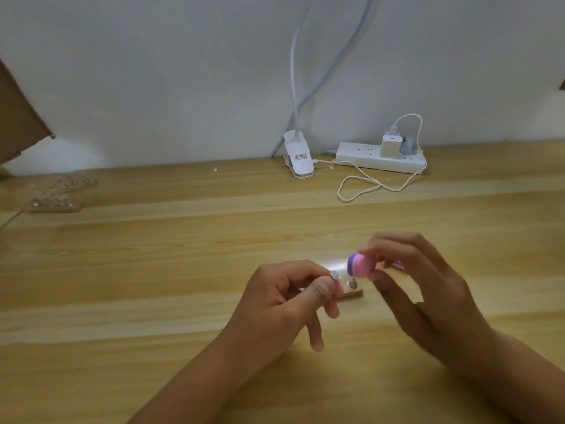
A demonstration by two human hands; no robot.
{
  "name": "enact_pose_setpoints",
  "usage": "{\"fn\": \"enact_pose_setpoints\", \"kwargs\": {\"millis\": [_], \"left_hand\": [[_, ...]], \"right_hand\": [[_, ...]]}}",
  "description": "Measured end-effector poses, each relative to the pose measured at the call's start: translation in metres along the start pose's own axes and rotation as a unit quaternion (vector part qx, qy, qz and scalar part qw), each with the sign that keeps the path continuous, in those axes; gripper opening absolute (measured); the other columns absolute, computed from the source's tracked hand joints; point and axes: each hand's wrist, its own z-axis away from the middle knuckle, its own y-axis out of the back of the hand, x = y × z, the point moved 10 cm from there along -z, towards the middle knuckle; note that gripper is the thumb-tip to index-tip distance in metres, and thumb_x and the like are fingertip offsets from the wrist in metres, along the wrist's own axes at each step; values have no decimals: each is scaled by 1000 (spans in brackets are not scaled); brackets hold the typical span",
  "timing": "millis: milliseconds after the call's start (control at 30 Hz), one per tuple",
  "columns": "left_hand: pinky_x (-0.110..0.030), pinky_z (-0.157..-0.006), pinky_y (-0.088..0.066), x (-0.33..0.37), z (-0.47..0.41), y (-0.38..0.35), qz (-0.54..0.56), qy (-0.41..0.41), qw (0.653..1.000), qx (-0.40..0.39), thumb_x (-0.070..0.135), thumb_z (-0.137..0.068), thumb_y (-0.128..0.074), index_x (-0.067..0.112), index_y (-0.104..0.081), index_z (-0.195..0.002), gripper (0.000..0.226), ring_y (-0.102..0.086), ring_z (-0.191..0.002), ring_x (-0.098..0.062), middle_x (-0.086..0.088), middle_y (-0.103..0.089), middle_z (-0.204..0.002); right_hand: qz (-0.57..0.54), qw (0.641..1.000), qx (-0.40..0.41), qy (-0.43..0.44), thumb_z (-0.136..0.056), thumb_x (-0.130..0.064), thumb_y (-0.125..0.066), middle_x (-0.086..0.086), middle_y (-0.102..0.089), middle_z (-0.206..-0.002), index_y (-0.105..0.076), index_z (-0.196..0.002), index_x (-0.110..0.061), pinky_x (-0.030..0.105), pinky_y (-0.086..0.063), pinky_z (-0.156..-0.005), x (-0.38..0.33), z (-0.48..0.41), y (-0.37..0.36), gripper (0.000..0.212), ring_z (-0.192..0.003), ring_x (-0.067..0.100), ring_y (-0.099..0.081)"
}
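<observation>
**Work with small parts, lower centre of frame**

Left hand (pixel 287 301) pinches small silvery stud (pixel 335 274) between thumb and forefinger. Right hand (pixel 428 295) pinches round pink-and-purple striped bead (pixel 360 264) just beside the stud, above short brown strip (pixel 351 296) on light wooden table (pixel 153 270).

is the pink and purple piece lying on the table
No, the right hand pinches the pink and purple piece in its fingertips above the table, while the left hand pinches a small silvery piece.

Wooden table (pixel 153 270) bears pinned strip (pixel 351 296), power strip (pixel 360 154), lamp clip (pixel 301 162), cable (pixel 360 182)
</observation>
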Motion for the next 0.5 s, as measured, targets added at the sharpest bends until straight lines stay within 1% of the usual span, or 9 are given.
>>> {"fn": "enact_pose_setpoints", "kwargs": {"millis": [33, 100, 133, 200, 267, 300, 367, 433, 500], "left_hand": [[-14, -37, -36, 0, 0, -3, 4, 4, 1000, -13, 11, -96, -55, 7, -70, -84, 20, -61, -42, -23, -9, -65, -67], [-19, -37, -36, 0, 1, -9, 20, 15, 999, -42, 13, -95, -52, 13, -70, -81, 22, -60, -43, -21, -5, -60, -63], [-21, -38, -37, -1, 1, -9, 33, 21, 998, -50, 14, -94, -50, 13, -69, -80, 24, -59, -43, -20, -4, -57, -61], [-23, -42, -39, -1, 0, -8, 62, 35, 996, -57, 14, -94, -47, 10, -66, -78, 25, -55, -42, -19, -4, -50, -58], [-23, -45, -40, -4, -1, -9, 79, 53, 993, -64, 16, -94, -45, 9, -62, -75, 26, -52, -41, -19, -2, -44, -57], [-23, -46, -40, -7, -1, -10, 85, 63, 992, -70, 18, -94, -44, 9, -59, -75, 26, -50, -41, -18, -1, -40, -57], [-22, -45, -39, -11, 0, -16, 106, 83, 987, -90, 19, -93, -44, 3, -54, -76, 26, -44, -41, -18, -1, -33, -58], [-21, -43, -37, -12, 2, -22, 135, 99, 979, -118, 18, -93, -43, 0, -51, -74, 27, -37, -40, -17, -1, -27, -59], [-21, -42, -33, -11, 3, -23, 158, 107, 972, -136, 17, -92, -42, 10, -51, -68, 26, -33, -38, -16, 1, -27, -57]], "right_hand": [[-9, 1000, -8, 22, -100, -11, -53, 4, -62, -114, -61, -117, -12, 28, -49, -94, -11, 2, -5, 20, -107, 13, -61], [10, 997, -34, 67, -100, -10, -54, 5, -62, -116, -60, -118, -10, 27, -46, -99, -26, 6, -17, 19, -107, 17, -61], [30, 997, -40, 64, -99, -9, -54, 7, -63, -115, -60, -119, -7, 30, -48, -97, -21, 5, -18, 21, -106, 19, -62], [67, 997, -25, 17, -97, -9, -53, 11, -65, -110, -65, -115, -1, 37, -53, -88, 0, -1, -9, 23, -99, 24, -62], [65, 998, 0, -14, -97, -11, -52, 9, -63, -110, -65, -114, -4, 33, -51, -87, 10, -2, 1, 23, -95, 26, -63], [44, 999, 8, -13, -98, -13, -53, 5, -61, -113, -63, -117, -8, 29, -50, -89, 5, -1, 1, 22, -97, 24, -63], [-1, 1000, -6, 17, -101, -15, -53, -2, -58, -118, -58, -121, -12, 26, -46, -96, -13, 3, -10, 21, -105, 15, -60], [-1, 997, -34, 63, -103, -14, -52, 0, -57, -120, -56, -122, -10, 26, -43, -102, -24, 8, -20, 20, -109, 13, -58], [20, 998, -37, 48, -99, -10, -54, 0, -58, -118, -59, -119, -11, 33, -49, -94, -11, 4, -16, 21, -108, 14, -58]]}}
